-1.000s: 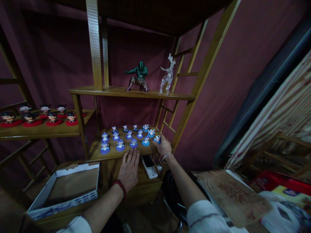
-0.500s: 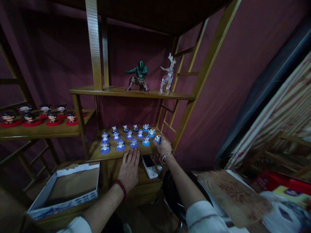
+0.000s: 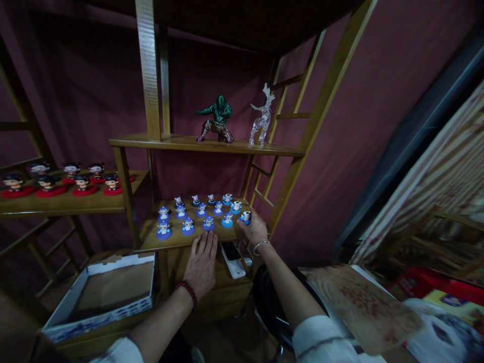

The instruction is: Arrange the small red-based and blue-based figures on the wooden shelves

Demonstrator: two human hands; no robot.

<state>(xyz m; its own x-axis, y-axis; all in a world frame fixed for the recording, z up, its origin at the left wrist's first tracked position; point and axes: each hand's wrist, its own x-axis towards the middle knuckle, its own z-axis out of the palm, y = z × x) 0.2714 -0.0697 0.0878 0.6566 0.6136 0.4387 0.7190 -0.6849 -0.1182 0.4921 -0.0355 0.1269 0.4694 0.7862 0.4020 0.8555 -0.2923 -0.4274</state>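
My right hand (image 3: 254,229) is closed around a small blue-based figurine (image 3: 245,218) at the right end of the lower shelf (image 3: 149,242). Its fingers hide part of the figurine and its base. Just left of it stands another figurine on a light blue base (image 3: 227,220). My left hand (image 3: 202,262) lies palm down with fingers stretched out at the shelf's front edge, holding nothing. Its fingertips are close to a figurine on a purple base (image 3: 208,223); whether they touch it I cannot tell. Several similar figurines stand in rows on this shelf.
On the upper shelf (image 3: 170,142) stand a crouching green figure (image 3: 219,118) and a clear deer (image 3: 261,118). Red-based figurines (image 3: 83,190) line the left shelf. Below are an open cardboard box (image 3: 113,287), a phone-like device (image 3: 232,257) and a dark round stool (image 3: 270,297).
Almost nothing differs. Both hands stay in place, the right one still on the figurine, and the view has shifted very slightly.
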